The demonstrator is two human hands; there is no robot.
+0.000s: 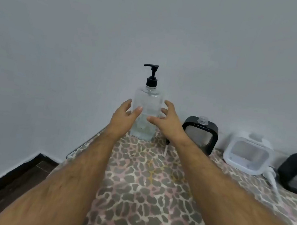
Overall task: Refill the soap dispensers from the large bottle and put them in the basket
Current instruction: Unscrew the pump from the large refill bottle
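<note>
Head view: large pump bottle (146,112) stands upright at the tabletop's (145,196) far left corner, against the wall. Left hand (124,117) and right hand (169,122) flank it, each grip released, fingers spread, contact uncertain. Risk: a one-sided push could topple the tall bottle toward the black dispenser (200,134).

The large bottle (146,112) stood upright on the table (145,196), near its far left corner, against the wall (154,29). The left hand (124,117) and right hand (168,121) flanked it, perhaps not touching. Rightward along the wall lay three dispensers (202,135), side by side.
</note>
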